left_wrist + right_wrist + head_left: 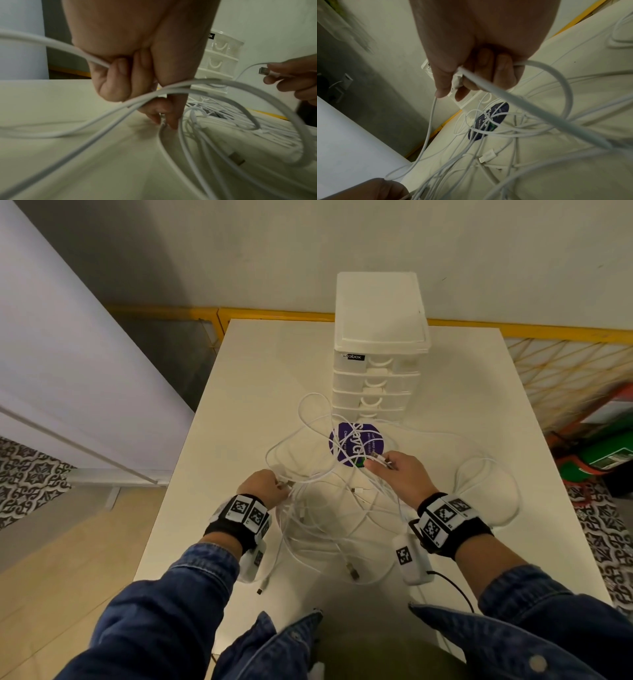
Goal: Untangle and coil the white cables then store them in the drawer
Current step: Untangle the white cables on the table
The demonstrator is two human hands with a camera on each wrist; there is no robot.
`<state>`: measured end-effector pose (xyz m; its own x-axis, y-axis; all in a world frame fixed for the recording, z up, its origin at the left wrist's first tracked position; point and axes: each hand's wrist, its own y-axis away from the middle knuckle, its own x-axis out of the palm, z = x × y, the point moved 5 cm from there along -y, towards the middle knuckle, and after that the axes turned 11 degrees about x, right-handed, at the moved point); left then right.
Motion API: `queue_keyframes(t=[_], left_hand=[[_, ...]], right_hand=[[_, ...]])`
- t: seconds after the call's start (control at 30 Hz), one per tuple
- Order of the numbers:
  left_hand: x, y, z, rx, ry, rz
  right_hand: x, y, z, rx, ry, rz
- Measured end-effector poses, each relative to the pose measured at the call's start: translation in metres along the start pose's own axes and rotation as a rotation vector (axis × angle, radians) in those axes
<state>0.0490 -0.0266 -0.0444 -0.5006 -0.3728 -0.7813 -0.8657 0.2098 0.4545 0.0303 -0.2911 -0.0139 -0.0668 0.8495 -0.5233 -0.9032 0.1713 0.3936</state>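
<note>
A tangle of white cables is spread over the white table, with loops reaching toward the drawer unit. My left hand pinches one cable's plug end at the tangle's left side, thumb and forefinger down near the tabletop. More cable strands drape over that hand. My right hand is raised slightly above the tangle and pinches another cable's plug. A strand loops out of the right hand. All drawers look closed.
A round purple sticker lies under the cables in front of the drawer unit. Loose connectors lie among the strands. A yellow rail runs behind the table. Red and green items sit on the floor at right.
</note>
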Motion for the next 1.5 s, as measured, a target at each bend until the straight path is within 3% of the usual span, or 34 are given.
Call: queue_keyframes(t=[0.13, 0.27, 0.47, 0.63, 0.73, 0.8, 0.9, 0.97, 1.03, 1.1, 1.2, 1.3, 1.4, 1.5], left_hand=[[-0.007, 0.004, 0.008, -0.08, 0.078, -0.094], [-0.036, 0.009, 0.022, -0.154, 0.313, -0.402], [-0.081, 0.039, 0.02, -0.113, 0.643, -0.829], [-0.105, 0.048, 0.038, -0.014, 0.912, -1.071], [-0.112, 0.046, 0.02, 0.186, 0.823, -0.998], [-0.106, 0.04, -0.008, 0.324, 0.598, -0.849], [-0.074, 0.036, -0.053, 0.677, 0.189, -0.622], [-0.043, 0.036, -0.071, 0.842, -0.053, -0.473], [-0.013, 0.041, -0.085, 0.91, -0.153, -0.254], [0.011, 0.049, -0.093, 0.988, -0.292, -0.16], [0.026, 0.056, -0.093, 1.111, -0.496, -0.254], [0.027, 0.062, -0.087, 1.218, -0.496, -0.475], [0.025, 0.072, -0.082, 1.218, -0.493, -0.633], [0.025, 0.079, -0.083, 1.264, -0.455, -0.661]], right_hand=[[-0.007, 0.0, -0.006, 0.028, -0.012, -0.062], [-0.026, -0.004, -0.019, 0.078, -0.051, -0.239], [-0.05, -0.006, -0.052, 0.226, -0.136, -0.414], [-0.077, 0.002, -0.07, 0.32, -0.257, -0.59], [-0.077, 0.008, -0.058, 0.24, -0.264, -0.568], [-0.062, 0.011, -0.04, 0.152, -0.229, -0.433], [-0.035, 0.02, -0.009, 0.029, -0.073, -0.247], [-0.021, 0.024, 0.0, 0.003, -0.121, -0.149], [-0.01, 0.026, 0.0, 0.029, -0.233, -0.072], [-0.003, 0.026, -0.005, 0.071, -0.285, -0.034], [0.003, 0.032, -0.015, 0.112, -0.271, -0.006], [0.006, 0.043, -0.023, 0.107, -0.132, -0.055], [0.009, 0.052, -0.027, 0.086, 0.008, -0.106], [0.01, 0.06, -0.035, 0.094, 0.054, -0.157]])
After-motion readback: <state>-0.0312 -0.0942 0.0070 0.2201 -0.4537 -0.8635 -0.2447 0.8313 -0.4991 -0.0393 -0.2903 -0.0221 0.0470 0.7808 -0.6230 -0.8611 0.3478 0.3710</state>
